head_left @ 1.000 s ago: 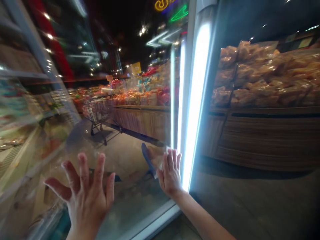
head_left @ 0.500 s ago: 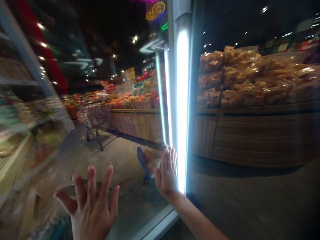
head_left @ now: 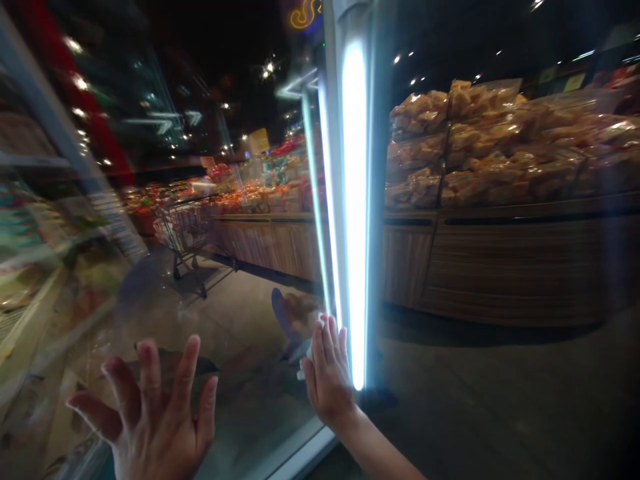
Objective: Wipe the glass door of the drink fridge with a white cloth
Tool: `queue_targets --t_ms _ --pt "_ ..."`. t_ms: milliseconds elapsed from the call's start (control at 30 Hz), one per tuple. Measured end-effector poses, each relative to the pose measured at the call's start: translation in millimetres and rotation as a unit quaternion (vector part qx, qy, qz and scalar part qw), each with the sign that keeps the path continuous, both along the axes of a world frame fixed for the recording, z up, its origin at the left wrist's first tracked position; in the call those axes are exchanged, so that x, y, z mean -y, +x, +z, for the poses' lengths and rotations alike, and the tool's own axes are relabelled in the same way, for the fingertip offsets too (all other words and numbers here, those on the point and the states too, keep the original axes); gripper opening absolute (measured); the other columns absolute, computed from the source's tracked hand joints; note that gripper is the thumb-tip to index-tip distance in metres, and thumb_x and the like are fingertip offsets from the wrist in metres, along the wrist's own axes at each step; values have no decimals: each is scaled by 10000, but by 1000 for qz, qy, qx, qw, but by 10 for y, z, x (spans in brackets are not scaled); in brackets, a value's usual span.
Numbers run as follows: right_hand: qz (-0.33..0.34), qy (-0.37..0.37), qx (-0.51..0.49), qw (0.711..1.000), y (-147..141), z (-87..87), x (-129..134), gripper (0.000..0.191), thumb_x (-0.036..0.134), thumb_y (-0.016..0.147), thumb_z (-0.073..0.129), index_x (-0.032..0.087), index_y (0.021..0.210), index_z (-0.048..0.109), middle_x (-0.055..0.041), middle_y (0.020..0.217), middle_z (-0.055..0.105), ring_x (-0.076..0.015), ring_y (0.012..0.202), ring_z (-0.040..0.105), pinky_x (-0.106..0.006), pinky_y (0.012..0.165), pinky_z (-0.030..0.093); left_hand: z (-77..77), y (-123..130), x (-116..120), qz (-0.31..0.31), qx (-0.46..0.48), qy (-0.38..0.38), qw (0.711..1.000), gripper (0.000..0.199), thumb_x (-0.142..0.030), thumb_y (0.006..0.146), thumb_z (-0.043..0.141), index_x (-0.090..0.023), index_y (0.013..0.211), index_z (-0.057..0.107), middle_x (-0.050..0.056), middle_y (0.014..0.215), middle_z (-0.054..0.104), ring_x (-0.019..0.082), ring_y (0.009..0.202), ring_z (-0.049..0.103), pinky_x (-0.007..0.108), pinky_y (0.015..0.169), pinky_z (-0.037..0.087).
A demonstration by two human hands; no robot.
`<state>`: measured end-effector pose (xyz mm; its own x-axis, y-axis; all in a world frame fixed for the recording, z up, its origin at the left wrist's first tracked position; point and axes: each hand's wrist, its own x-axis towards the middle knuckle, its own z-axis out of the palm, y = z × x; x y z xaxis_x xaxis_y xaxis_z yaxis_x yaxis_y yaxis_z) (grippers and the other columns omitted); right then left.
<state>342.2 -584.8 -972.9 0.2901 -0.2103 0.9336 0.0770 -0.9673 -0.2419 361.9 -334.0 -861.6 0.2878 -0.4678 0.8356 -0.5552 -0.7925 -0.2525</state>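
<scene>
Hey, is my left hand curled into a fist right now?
No, your left hand has its fingers spread apart.

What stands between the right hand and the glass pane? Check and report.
A white, cloth-like piece lies under the right hand, showing along its left edge in the picture, apparently against the glass pane; most is hidden. Nothing else visible stands between them.

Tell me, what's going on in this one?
A person's right hand holds a pale wad, perhaps tissue, at a glass pane beside a bright light tube. Their left hand is spread and holds nothing visible; whether it touches the glass is unclear. A shopping cart shows in the pane, and bagged goods are piled to the right.
</scene>
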Motion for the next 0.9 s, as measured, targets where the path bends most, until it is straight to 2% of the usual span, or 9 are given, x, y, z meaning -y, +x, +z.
queue_targets --t_ms 100,233,367,500,633,700,767,833,900 --pt "0 -6 -4 1000 -21 -37 8 700 221 1055 398 110 1671 84 -133 1737 182 -294 1625 123 -625 1293 226 -24 -8 13 -3 -7 -15 1000 877 -317 948 647 -350 1659 135 17 1762 -136 335 1616 -163 669 1262 -131" --pt "8 19 4 1000 -42 -2 35 707 244 1058 388 126 1676 64 -161 1727 224 -312 1622 138 -657 1265 275 -37 -19 12 -6 -7 -7 1000 863 -340 959 631 -324 1662 130 19 1755 -167 323 1608 -196 632 1249 -198" --pt "12 -21 -24 999 -91 -33 29 684 230 1054 400 107 1669 128 -155 1711 285 -287 1621 156 -621 1289 242 -41 -9 -4 -7 -2 -8 1000 864 -342 956 633 -324 1663 136 20 1760 -148 334 1614 -167 633 1259 -178" --pt "7 13 -18 1000 -119 -9 59 693 257 1059 390 111 1673 104 -174 1716 262 -326 1620 150 -659 1263 277 -59 -23 6 -2 3 -17 1000 883 -327 945 650 -323 1663 136 26 1762 -138 350 1618 -142 646 1268 -146" --pt "15 -32 -44 998 -145 47 113 681 240 1056 398 109 1669 134 -156 1699 317 -299 1616 184 -617 1265 312 -74 -59 43 -8 3 -16 1000 882 -336 944 650 -332 1662 137 23 1761 -140 336 1620 -143 639 1274 -130" --pt "13 -27 -38 999 -106 102 135 699 240 1052 403 123 1674 105 -149 1714 275 -305 1618 171 -632 1263 309 -85 -66 55 -9 7 -13 1000 889 -337 941 653 -329 1663 133 22 1760 -149 329 1619 -155 630 1276 -133" --pt "4 -8 -13 1000 -21 149 113 737 235 1045 404 130 1677 41 -140 1743 162 -317 1626 106 -655 1268 278 -98 -62 50 -5 8 -12 1000 891 -334 941 653 -320 1664 133 29 1759 -155 322 1616 -167 621 1273 -149" --pt "13 -54 18 998 80 176 29 760 245 1039 398 101 1670 0 -124 1756 42 -314 1629 27 -649 1287 217 -103 -44 19 1 8 -11 1000 885 -335 945 649 -316 1664 134 41 1760 -147 314 1617 -169 620 1269 -160" --pt "51 -160 40 985 168 242 -87 747 293 1046 393 96 1669 30 -75 1757 -5 -262 1632 14 -565 1324 153 -87 -13 -47 7 8 -11 1000 883 -347 949 646 -323 1663 129 47 1763 -129 307 1620 -161 624 1273 -148"
